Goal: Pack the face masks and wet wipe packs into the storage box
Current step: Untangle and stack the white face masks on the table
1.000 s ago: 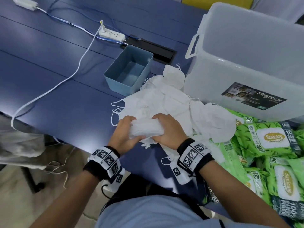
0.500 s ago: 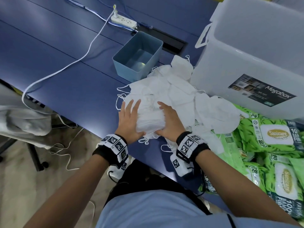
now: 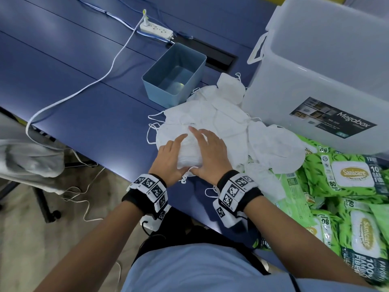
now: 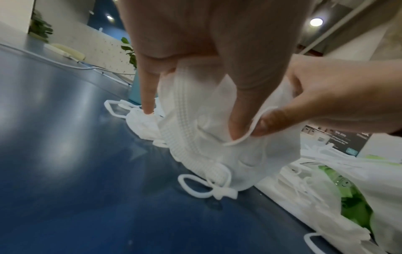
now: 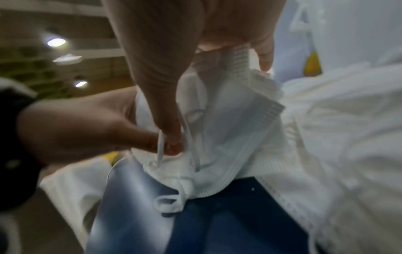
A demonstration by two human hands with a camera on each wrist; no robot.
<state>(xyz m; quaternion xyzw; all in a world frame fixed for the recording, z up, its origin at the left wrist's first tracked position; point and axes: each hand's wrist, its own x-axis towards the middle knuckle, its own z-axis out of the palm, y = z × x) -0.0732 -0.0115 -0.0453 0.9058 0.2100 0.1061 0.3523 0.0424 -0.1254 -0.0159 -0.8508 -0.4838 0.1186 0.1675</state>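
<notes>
Since a second ago both hands have opened from a clenched grip into flatter palms pressing a small stack of face masks (image 3: 189, 153) from either side. Left to right: the left hand (image 3: 168, 159) stands on the stack's left edge with its fingers extended forward, thumb tucked under near the ear loops. The right hand (image 3: 210, 153) mirrors it on the right edge, fingers straight and slightly spread, its thumb meeting the left thumb at the stack's near end. Beyond the fingertips lies the loose pile of white masks (image 3: 221, 119). Right of the right hand spread the green wet wipe packs (image 3: 345, 175), and beyond them stands the translucent storage box (image 3: 315, 81).
</notes>
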